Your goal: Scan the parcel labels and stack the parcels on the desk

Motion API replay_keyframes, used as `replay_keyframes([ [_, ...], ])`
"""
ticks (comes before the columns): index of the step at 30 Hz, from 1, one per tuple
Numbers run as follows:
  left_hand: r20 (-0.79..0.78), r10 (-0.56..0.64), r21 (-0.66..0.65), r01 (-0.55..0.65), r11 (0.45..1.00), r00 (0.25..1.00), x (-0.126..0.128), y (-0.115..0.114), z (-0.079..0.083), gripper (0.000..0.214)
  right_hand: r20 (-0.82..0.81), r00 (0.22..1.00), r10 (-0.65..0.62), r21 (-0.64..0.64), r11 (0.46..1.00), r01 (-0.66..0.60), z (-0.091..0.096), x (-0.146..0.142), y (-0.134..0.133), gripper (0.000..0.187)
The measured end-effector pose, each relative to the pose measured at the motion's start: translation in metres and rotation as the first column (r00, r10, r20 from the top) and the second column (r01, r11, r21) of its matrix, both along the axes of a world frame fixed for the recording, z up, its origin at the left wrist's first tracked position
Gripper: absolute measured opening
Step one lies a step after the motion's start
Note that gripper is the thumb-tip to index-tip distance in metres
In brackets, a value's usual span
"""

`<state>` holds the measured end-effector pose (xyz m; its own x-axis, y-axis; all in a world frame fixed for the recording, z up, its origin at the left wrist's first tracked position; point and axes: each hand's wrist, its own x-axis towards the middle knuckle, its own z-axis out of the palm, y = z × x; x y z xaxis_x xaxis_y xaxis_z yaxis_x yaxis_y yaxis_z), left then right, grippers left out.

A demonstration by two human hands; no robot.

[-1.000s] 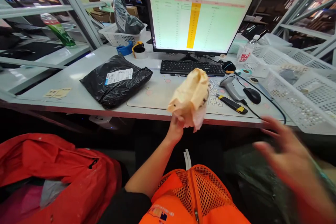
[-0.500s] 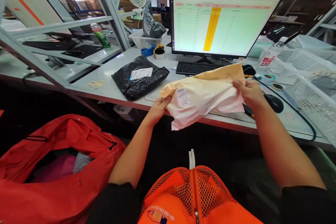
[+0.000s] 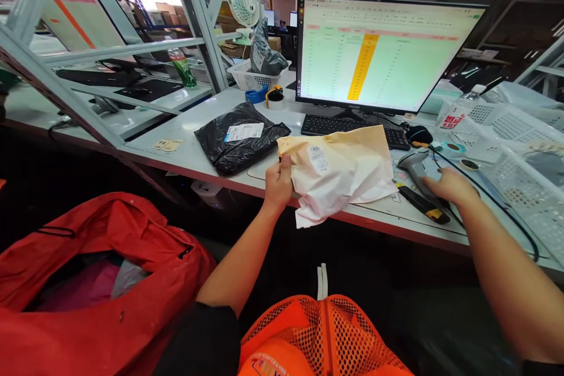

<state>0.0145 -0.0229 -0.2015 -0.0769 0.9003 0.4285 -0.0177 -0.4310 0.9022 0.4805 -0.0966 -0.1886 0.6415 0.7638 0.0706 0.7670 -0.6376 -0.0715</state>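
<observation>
My left hand [image 3: 279, 182] grips the left edge of a cream plastic parcel bag [image 3: 341, 173] with a small barcode label, held over the front edge of the desk [image 3: 185, 150]. My right hand [image 3: 447, 187] lies on the handle of a grey barcode scanner [image 3: 414, 167] on the desk at the right, fingers curled over it. A black-and-yellow utility knife [image 3: 425, 205] lies just in front of that hand. A black parcel bag [image 3: 240, 138] with a white label rests on the desk to the left.
A monitor [image 3: 383, 53] with a spreadsheet stands behind a black keyboard [image 3: 339, 125]. White baskets [image 3: 520, 147] fill the right side. Tape rolls [image 3: 268, 96], a fan and a basket sit at the back. A red sack [image 3: 101, 288] with parcels lies open at lower left. Metal shelving [image 3: 110, 47] stands left.
My right hand let go of the cream parcel's right edge and moved down right onto the scanner. My left hand still holds the parcel, which now hangs lower.
</observation>
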Motion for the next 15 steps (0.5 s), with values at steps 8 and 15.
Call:
replay_keyframes([
  [8,-0.04,0.077,0.192,-0.068,0.979,0.996,0.013,-0.034,0.021,0.063,-0.171,0.985,-0.013,0.045,0.999,0.021,0.005,-0.046,0.011,0.041],
  [15,-0.112,0.044,0.268,-0.013,0.963,0.993,0.011,-0.042,0.019,0.056,-0.628,0.692,0.355,0.352,0.923,-0.154,0.103,-0.046,-0.054,0.04],
])
